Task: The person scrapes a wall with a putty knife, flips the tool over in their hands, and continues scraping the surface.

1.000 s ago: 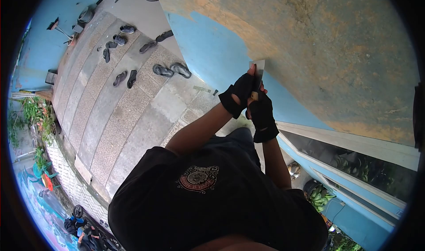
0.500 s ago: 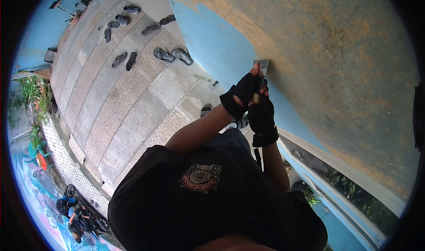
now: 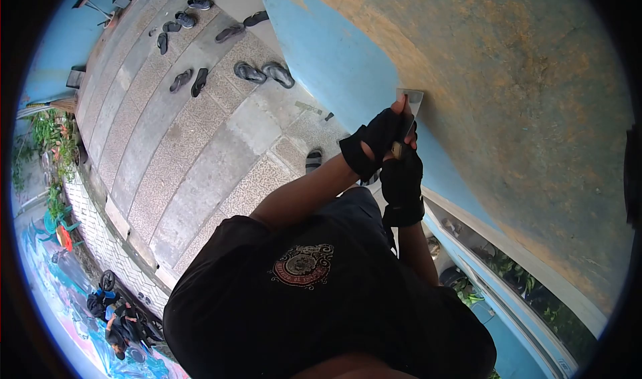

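Observation:
A metal scraper has its wide blade edge against the wall, where the blue paint meets a bare brownish patch. My right hand, in a black fingerless glove, is closed round the handle, whose end shows between the hands. Close against it, my left hand wears a similar glove and grips the scraper higher up, with fingertips at the blade. Part of the handle is hidden by the gloves.
Several sandals lie on the tiled floor. A small dark-handled tool lies near the wall base. Plants stand at the far left. A person is beside a motorcycle at lower left. A window ledge runs at lower right.
Both hands and the scraper have shifted slightly right in the view, with the blade still at the wall. The floor and sandals appear slightly shifted too.

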A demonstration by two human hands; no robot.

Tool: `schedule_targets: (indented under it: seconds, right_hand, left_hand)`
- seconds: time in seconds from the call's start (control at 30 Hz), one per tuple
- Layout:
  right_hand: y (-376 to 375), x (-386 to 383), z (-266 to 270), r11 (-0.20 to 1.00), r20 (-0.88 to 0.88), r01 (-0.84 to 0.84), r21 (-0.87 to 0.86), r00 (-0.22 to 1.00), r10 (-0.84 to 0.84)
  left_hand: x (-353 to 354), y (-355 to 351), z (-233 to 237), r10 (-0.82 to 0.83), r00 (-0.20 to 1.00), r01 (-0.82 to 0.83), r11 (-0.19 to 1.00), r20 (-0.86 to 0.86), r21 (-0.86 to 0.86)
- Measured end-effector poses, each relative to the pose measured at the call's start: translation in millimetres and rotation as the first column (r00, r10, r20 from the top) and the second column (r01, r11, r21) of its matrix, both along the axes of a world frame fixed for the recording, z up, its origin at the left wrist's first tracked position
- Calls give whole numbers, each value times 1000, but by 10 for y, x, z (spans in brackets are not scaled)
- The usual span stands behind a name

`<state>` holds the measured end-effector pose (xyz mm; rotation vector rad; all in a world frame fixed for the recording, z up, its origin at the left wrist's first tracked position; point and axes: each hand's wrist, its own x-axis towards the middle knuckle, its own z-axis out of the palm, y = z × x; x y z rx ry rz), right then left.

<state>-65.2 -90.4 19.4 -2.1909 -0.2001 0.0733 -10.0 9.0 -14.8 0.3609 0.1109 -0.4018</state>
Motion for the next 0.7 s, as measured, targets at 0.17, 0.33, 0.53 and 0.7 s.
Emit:
schedule_targets:
  seconds: [0.17,0.33,0.53,0.7]
  right_hand:
    - [51,-26,-15,999,-58,47,20,997,-46]
    - [59,41,7,999,-34,44,28,999,-43]
    - [-23,-65,64,999,-21,46,10,999,-45]
    - [34,-23,24,999,6,15,-44,1000,-15]
  left_hand:
    - [-10,52,-5,-10,1000,10,1000,16,1]
    - [20,38,25,-68,998,68,997,-14,33]
    - [-44,-43,34,-64,998,64,998,11,22]
    - [20,21,-132,-11,1000,10,1000,18,19]
